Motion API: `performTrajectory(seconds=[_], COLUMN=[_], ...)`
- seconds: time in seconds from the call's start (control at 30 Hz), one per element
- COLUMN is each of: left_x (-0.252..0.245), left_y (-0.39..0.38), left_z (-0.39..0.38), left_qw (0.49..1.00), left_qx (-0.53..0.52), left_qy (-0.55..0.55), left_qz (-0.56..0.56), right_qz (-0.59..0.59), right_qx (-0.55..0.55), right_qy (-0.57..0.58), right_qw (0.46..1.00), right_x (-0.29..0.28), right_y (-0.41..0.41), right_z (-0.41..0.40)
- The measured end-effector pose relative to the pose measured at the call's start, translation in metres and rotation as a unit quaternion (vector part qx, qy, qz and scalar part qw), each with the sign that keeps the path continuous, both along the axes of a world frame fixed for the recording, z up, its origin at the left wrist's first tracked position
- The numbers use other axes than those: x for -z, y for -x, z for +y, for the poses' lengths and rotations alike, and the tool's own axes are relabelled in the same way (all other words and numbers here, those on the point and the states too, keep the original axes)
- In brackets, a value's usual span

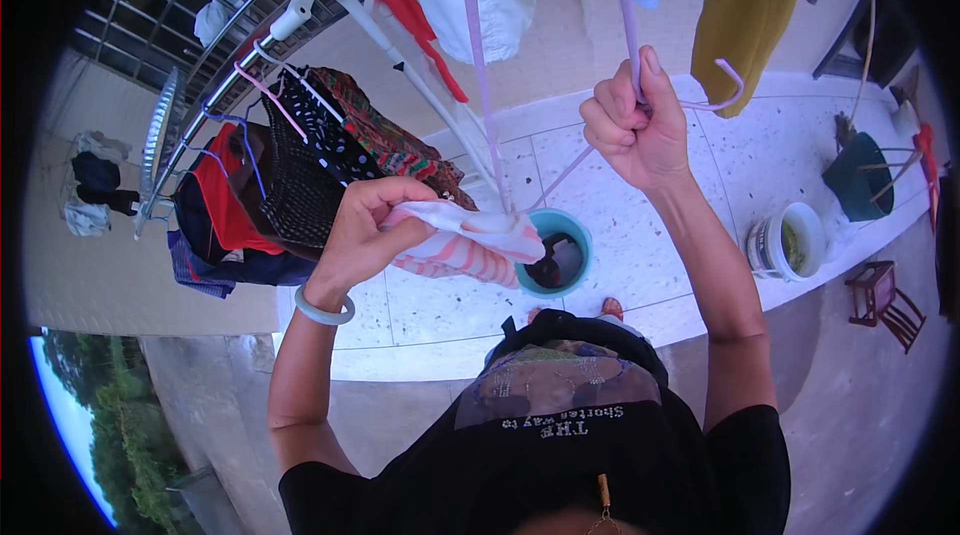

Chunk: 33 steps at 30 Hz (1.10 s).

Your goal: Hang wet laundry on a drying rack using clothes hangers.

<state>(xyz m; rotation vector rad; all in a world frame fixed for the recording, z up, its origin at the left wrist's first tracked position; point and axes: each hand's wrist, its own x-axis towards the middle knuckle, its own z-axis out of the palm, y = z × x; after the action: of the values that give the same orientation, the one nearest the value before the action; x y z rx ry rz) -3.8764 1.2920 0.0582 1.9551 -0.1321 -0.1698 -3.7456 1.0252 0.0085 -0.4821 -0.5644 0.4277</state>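
Observation:
My left hand (382, 231) grips a white cloth garment with pink stripes (465, 246), pinched between thumb and fingers. My right hand (637, 122) is closed around a lilac clothes hanger (562, 179) near its hook, which curls out to the right of the fist. The hanger's far end reaches down to the garment's folds; how far it goes inside cannot be told. Below the garment, a teal bucket (587, 254) with dark contents stands on the tiled floor.
At left, clothes on hangers (300, 160) hang from a metal rail (225, 85). White and mustard garments (742, 17) hang ahead. A white bucket (765, 239), a dark green bucket (855, 175) and a small wooden chair (874, 291) stand at right.

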Motion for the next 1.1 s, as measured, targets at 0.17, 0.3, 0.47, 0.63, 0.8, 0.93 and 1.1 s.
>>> performTrajectory(seconds=[0.17,0.3,0.47,0.63,0.8,0.93,1.1], left_x=[-0.003,-0.005,-0.004,-0.010,-0.017,-0.023,-0.025], left_y=[0.004,0.009,0.018,0.031,0.041,0.051,0.053], left_z=[0.007,0.006,0.004,0.006,0.001,0.001,0.005], left_qw=[1.000,1.000,1.000,0.995,0.988,0.979,0.969], left_qx=[-0.010,-0.020,-0.023,-0.074,-0.119,-0.137,-0.164], left_qy=[-0.006,-0.001,0.002,0.009,0.039,0.037,0.056], left_qz=[0.011,0.015,-0.002,-0.067,-0.095,-0.144,-0.175], right_qz=[-0.005,0.009,-0.034,-0.062,-0.074,-0.132,-0.141], right_qx=[-0.044,-0.102,-0.154,-0.161,-0.159,-0.064,0.028], right_qy=[-0.021,-0.057,-0.075,0.043,0.073,0.121,0.273], right_qw=[0.999,0.993,0.985,0.984,0.982,0.982,0.951], right_x=[-0.003,-0.010,0.004,0.053,0.054,0.073,0.124], right_y=[0.004,0.010,0.015,0.043,0.047,0.036,0.026], right_z=[0.005,0.014,0.029,0.039,0.042,0.040,0.019])
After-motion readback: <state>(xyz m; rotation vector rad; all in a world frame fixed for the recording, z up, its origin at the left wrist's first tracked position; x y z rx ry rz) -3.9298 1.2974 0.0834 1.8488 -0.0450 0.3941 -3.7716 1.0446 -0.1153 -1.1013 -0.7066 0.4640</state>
